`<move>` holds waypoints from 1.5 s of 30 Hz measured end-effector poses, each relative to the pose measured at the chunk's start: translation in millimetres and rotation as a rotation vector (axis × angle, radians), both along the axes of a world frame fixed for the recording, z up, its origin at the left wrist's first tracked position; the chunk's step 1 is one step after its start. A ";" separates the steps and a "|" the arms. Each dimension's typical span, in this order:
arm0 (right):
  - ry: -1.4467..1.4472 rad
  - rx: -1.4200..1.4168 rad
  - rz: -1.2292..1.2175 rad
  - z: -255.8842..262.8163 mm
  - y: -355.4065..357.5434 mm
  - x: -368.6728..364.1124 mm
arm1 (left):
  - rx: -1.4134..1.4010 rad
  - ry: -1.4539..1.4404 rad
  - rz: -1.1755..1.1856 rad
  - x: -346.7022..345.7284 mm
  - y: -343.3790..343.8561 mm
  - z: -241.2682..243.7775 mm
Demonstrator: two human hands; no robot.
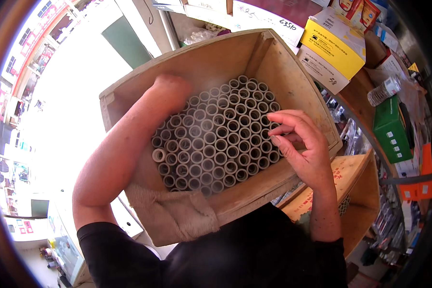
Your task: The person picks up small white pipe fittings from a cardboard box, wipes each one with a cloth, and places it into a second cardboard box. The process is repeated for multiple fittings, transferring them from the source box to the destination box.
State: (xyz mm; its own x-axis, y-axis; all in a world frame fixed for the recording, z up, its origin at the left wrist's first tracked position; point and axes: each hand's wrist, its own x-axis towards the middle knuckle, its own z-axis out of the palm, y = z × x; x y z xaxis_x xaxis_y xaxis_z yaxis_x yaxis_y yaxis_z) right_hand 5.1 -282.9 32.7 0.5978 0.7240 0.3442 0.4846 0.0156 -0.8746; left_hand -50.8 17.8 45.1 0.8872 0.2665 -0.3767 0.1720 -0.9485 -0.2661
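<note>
In front of me is a deep wooden box (216, 54), tilted in the view. Its floor is packed with short grey tubes or rings (233, 138), standing on end in staggered rows with their round openings up. One paler ring (158, 155) stands out at the left edge of the rows. My left hand (173, 91) reaches inside by the far left wall; it is blurred and its fingers are mostly hidden. Over the right end of the rows is my right hand (298, 144), thumb and fingers apart, with nothing visible between them. A folded beige cloth (176, 212) hangs over the near left rim.
A yellow-and-white carton (331, 48) sits on a white one at the upper right. Further right are a clear plastic bottle (383, 90) and a green box (392, 129). A second wooden box (360, 190) stands low at my right, close to my forearm.
</note>
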 end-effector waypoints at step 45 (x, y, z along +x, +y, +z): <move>-0.074 -0.046 0.021 5.0 -3.7 -1.7 | -0.345 0.792 0.449 11.3 31.1 -39.3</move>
